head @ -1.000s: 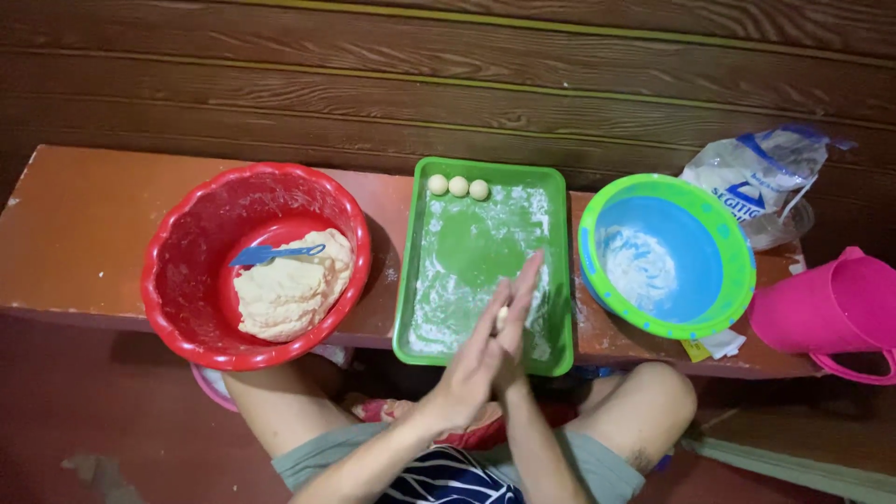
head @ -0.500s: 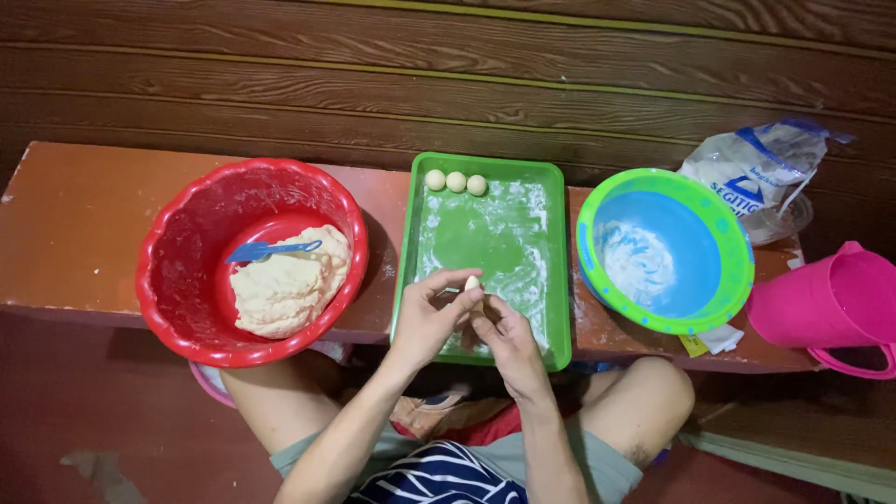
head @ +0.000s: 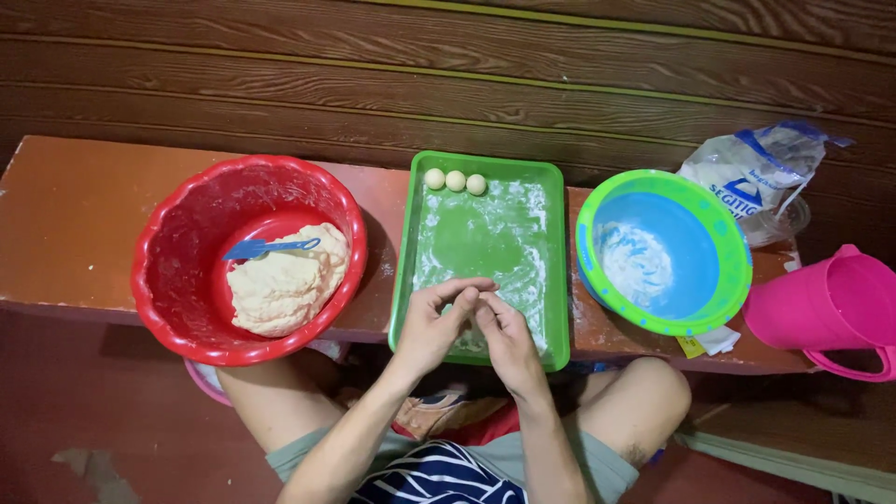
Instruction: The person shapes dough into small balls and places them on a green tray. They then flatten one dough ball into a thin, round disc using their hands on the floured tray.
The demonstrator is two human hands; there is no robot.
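Three dough balls lay finished at the far end of the floured green tray; a large dough mass remained in the red basin. My left hand and right hand were cupped together over the tray's near end, apparently pinching a small piece; it was mostly hidden.

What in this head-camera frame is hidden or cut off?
- Whatever the left hand and right hand pinch over the green tray: covered by fingers.
- Pink jug: cut by right edge.
- Second basin under the red basin: mostly hidden.
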